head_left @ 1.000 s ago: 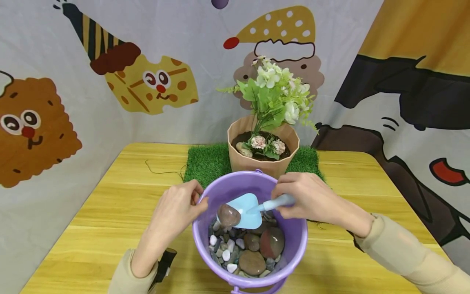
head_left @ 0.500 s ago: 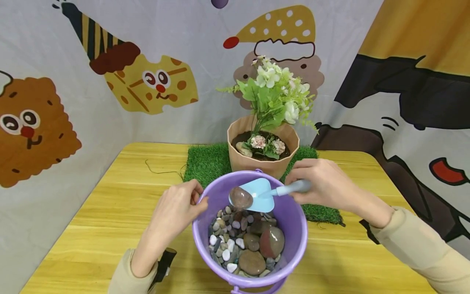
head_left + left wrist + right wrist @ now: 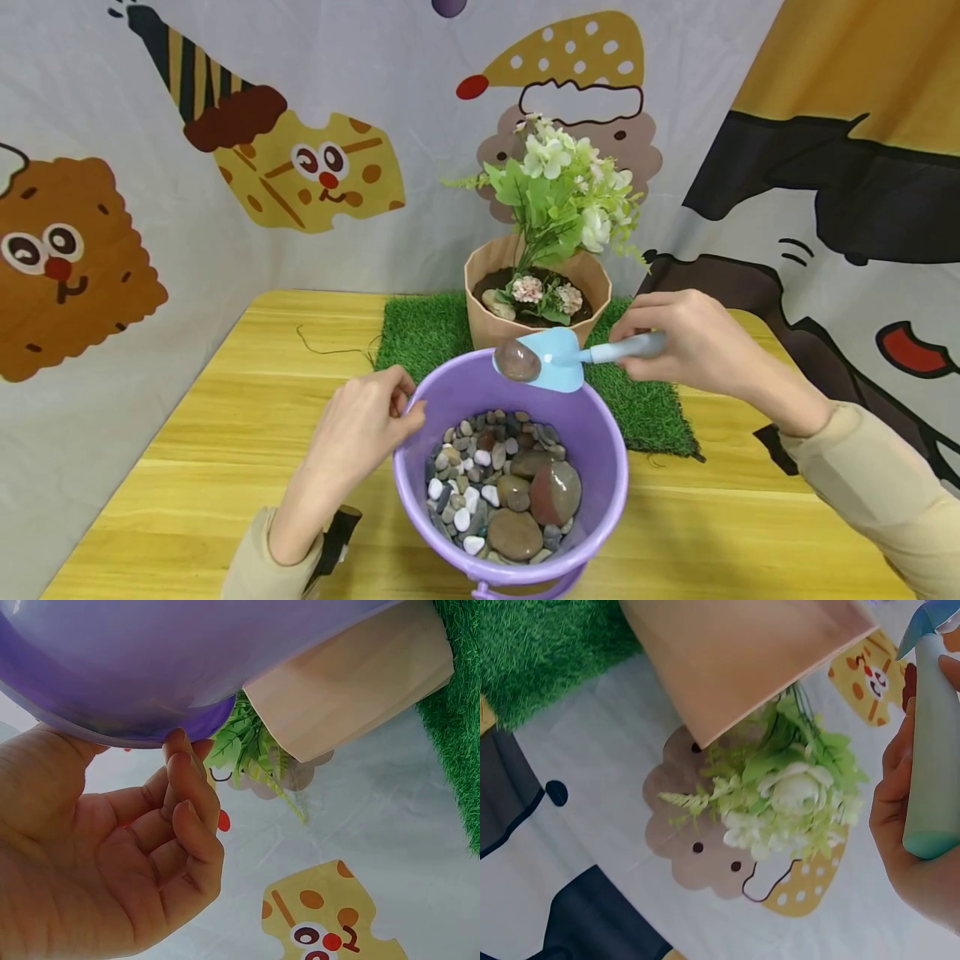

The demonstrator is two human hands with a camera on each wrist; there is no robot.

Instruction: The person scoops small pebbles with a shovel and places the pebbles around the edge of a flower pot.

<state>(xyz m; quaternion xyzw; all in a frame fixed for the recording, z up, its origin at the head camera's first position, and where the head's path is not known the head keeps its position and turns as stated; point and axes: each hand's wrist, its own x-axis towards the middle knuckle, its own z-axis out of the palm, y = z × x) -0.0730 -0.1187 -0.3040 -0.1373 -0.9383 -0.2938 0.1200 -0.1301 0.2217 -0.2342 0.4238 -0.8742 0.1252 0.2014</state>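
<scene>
A purple bucket [image 3: 596, 450] stands at the table's front, with pebbles [image 3: 468, 475] and several larger stones [image 3: 515, 534] inside. My left hand [image 3: 360, 429] pinches its rim on the left side; in the left wrist view, thumb and fingertips meet at the bucket's edge. With curled fingers my right hand [image 3: 686, 342] grips the handle of a light blue toy shovel [image 3: 558, 360]. A smooth brown stone [image 3: 517, 360] lies on the shovel's blade, which is over the bucket's far rim, in front of the flowerpot. In the right wrist view the shovel handle [image 3: 932, 750] crosses the palm.
Behind the bucket, a pinkish-beige flowerpot [image 3: 517, 337] holds soil, a small stone, pink flowers [image 3: 528, 290] and a white-flowered plant [image 3: 551, 192]. It stands on an artificial grass mat [image 3: 652, 417] upon the wooden table [image 3: 247, 417]. A printed cloth [image 3: 420, 250] hangs behind.
My right hand has lifted the shovel and its stone up and to the right, from inside the bucket to over its far rim. My left hand stays at the rim.
</scene>
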